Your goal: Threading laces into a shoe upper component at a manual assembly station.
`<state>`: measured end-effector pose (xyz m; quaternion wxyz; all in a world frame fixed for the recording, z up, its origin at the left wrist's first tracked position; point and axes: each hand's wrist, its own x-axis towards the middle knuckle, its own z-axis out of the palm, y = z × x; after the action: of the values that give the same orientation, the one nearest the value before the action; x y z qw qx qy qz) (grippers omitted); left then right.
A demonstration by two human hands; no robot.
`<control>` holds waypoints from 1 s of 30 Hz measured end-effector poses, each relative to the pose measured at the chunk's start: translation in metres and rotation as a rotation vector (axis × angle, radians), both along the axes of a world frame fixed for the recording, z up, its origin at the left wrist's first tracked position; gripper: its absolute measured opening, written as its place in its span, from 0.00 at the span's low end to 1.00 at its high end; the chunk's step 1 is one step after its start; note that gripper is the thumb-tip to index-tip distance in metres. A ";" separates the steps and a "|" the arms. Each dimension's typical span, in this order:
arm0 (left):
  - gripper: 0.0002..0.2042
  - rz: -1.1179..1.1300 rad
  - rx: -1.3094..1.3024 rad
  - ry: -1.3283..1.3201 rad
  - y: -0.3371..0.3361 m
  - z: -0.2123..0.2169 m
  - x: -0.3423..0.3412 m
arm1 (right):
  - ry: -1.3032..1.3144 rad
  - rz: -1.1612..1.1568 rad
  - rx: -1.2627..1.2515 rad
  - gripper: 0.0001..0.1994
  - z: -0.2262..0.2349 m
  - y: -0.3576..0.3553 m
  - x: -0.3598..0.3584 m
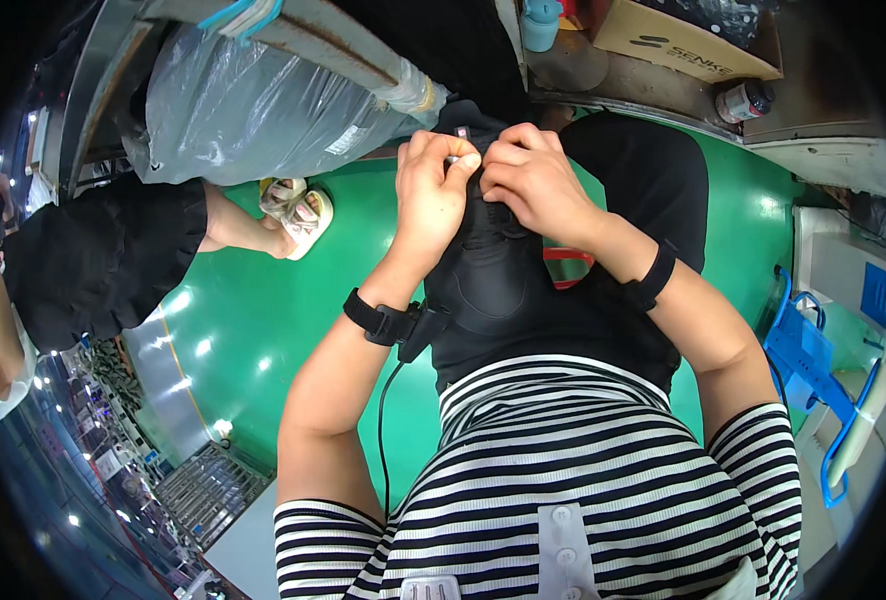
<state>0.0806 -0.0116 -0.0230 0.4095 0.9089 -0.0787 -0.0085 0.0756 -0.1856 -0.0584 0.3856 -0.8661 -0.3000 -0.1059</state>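
Note:
A black fabric piece (491,275) with a stitched, rounded panel lies across my lap, stretching away toward my knees. At its far end my left hand (428,190) pinches the cloth between thumb and fingers. My right hand (538,178) is close beside it, fingers curled and pressed onto the same fabric. Something small and pale shows at the left thumb tip, too small to name. A small light label (462,132) sits on the dark cloth just beyond the fingertips. The exact edge or seam in the grip is hidden by my fingers.
A large clear plastic bag (253,100) bulges at the far left beside a metal frame. On the bench at the far right stand a cardboard box (678,45), a dark-capped jar (745,101) and a blue bottle (540,25). Another person's sandalled foot (308,222) is on the green floor.

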 end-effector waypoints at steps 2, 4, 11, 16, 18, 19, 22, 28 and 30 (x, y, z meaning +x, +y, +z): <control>0.04 -0.013 0.024 -0.073 -0.001 0.005 -0.002 | 0.158 0.058 0.074 0.05 -0.004 -0.003 0.002; 0.06 -0.017 0.089 -0.151 0.001 0.016 -0.011 | 0.153 0.047 0.053 0.06 -0.006 -0.003 0.000; 0.06 -0.158 0.549 -0.378 0.031 0.017 -0.045 | 0.243 -0.103 0.051 0.07 0.002 0.007 -0.001; 0.07 0.009 0.588 -0.363 0.019 0.011 -0.049 | 0.399 -0.140 0.188 0.13 -0.004 0.011 0.001; 0.08 0.075 0.522 -0.346 0.016 0.005 -0.052 | 0.429 -0.107 0.242 0.12 -0.008 0.010 0.001; 0.08 0.079 0.519 -0.341 0.015 0.002 -0.052 | 0.456 -0.080 0.302 0.12 -0.010 0.010 0.001; 0.08 0.140 0.395 -0.307 0.012 -0.008 -0.048 | 0.237 -0.102 0.199 0.11 -0.016 0.014 -0.001; 0.05 0.198 0.181 -0.263 0.006 -0.016 -0.044 | 0.084 -0.137 0.188 0.06 -0.018 0.017 -0.004; 0.04 0.344 0.240 -0.432 0.012 0.002 -0.044 | 0.307 -0.276 0.435 0.04 0.000 0.007 -0.003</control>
<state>0.0371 0.0007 -0.0211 0.2685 0.9315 -0.0073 0.2453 0.0729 -0.1789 -0.0580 0.5851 -0.8015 -0.0879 -0.0868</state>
